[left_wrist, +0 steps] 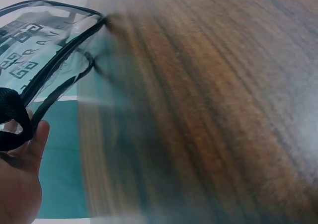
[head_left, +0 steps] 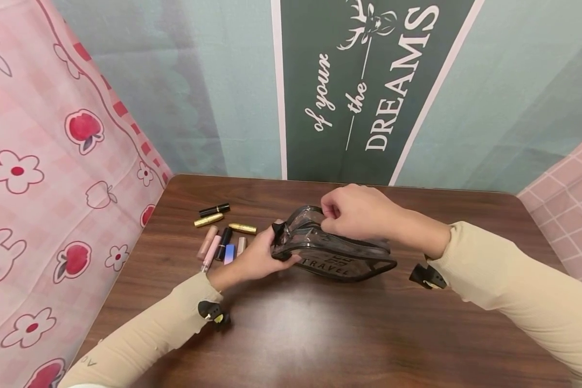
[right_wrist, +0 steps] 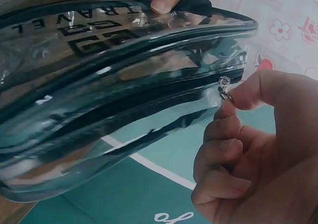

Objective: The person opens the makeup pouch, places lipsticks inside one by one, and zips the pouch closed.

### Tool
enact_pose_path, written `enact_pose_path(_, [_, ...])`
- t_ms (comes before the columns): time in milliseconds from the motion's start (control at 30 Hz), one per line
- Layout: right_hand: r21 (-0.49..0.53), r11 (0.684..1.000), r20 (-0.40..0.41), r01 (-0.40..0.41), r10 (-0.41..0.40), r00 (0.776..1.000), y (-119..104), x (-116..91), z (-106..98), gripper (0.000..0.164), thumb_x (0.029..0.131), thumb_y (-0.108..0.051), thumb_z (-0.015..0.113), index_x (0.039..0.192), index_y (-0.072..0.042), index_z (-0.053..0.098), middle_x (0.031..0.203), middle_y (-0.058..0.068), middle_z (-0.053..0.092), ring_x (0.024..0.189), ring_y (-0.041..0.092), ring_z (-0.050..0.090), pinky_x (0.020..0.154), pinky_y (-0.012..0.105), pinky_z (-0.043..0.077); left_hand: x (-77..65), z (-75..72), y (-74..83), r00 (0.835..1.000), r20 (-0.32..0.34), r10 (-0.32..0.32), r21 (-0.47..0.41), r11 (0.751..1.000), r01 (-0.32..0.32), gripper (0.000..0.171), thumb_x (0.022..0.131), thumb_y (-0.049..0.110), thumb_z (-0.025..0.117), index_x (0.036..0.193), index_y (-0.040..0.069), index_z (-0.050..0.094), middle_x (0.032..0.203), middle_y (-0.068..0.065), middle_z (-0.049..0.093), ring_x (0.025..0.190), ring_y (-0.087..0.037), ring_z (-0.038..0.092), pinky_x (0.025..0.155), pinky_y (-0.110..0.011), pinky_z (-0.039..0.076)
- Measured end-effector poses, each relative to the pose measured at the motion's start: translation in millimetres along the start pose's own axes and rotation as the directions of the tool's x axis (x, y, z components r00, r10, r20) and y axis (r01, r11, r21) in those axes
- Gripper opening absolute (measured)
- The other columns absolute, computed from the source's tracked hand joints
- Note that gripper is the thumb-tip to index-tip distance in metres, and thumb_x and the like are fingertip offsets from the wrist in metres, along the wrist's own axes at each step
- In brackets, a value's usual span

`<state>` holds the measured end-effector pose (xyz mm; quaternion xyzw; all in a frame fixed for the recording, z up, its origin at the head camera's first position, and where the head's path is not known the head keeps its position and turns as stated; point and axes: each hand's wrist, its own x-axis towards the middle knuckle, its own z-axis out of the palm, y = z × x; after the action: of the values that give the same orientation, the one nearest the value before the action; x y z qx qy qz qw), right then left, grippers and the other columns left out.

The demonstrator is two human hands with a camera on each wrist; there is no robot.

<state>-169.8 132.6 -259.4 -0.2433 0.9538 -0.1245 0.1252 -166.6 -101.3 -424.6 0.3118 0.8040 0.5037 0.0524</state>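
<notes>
A clear travel pouch point(head_left: 330, 267) with black trim and TRAVEL lettering is held tilted above the wooden table. My left hand point(head_left: 259, 257) grips its left end, by the black strap point(left_wrist: 14, 112). At that same end, my right hand point(head_left: 364, 213) pinches a small metal zipper pull point(right_wrist: 225, 85) between thumb and forefinger, its other fingers curled in. The black zipper runs along the pouch's top; how far it is undone, I cannot tell. Nothing shows clearly inside the pouch.
Left of the pouch lie several lipstick-like tubes: a black one point(head_left: 214, 210), gold ones point(head_left: 208, 220), a pink one point(head_left: 212, 254) and a blue one point(head_left: 230, 253). The table point(head_left: 296, 334) meets a green printed cloth point(head_left: 334, 140) behind and a pink patterned cloth point(head_left: 39, 215) at left.
</notes>
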Motion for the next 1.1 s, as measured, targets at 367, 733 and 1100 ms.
enact_pose_path(367, [0.032, 0.999, 0.001, -0.009, 0.009, 1.0, 17.5, -7.3, 6.4, 0.021, 0.086, -0.021, 0.065, 0.068, -0.021, 0.054, 0.06, -0.006, 0.047, 0.057, 0.014, 0.047, 0.055, 0.032, 0.035, -1.4, -0.8, -5.2, 1.0, 0.018, -0.026, 0.018, 1.0, 0.025, 0.054, 0.085, 0.013, 0.083, 0.128, 0.004, 0.052, 0.115, -0.01, 0.068, 0.101, -0.019, 0.066, 0.088, -0.038, 0.055])
enact_pose_path(733, [0.277, 0.955, -0.216, 0.103, -0.042, 0.975, 33.0, -8.3, 48.1, 0.018, 0.085, -0.004, 0.059, 0.075, -0.016, 0.052, 0.059, -0.008, 0.042, 0.054, 0.009, 0.04, 0.056, 0.028, 0.034, -3.8, 1.4, -10.1, 1.0, 0.017, -0.02, -0.019, 1.0, 0.02, 0.079, 0.081, 0.012, 0.087, 0.145, 0.007, 0.04, 0.141, -0.015, 0.055, 0.132, -0.029, 0.052, 0.109, -0.049, 0.042])
enact_pose_path(1100, [0.392, 0.893, -0.41, 0.223, -0.048, 0.911, 44.8, -6.6, 72.3, 0.019, 0.086, 0.001, 0.057, 0.082, -0.017, 0.055, 0.066, -0.008, 0.05, 0.06, 0.01, 0.046, 0.057, 0.026, 0.038, -11.5, 2.2, -11.9, 0.995, -0.02, -0.094, -0.161, 0.983, 0.09, 0.094, 0.079, 0.007, 0.088, 0.15, 0.008, 0.027, 0.146, -0.016, 0.047, 0.131, -0.029, 0.052, 0.109, -0.049, 0.041])
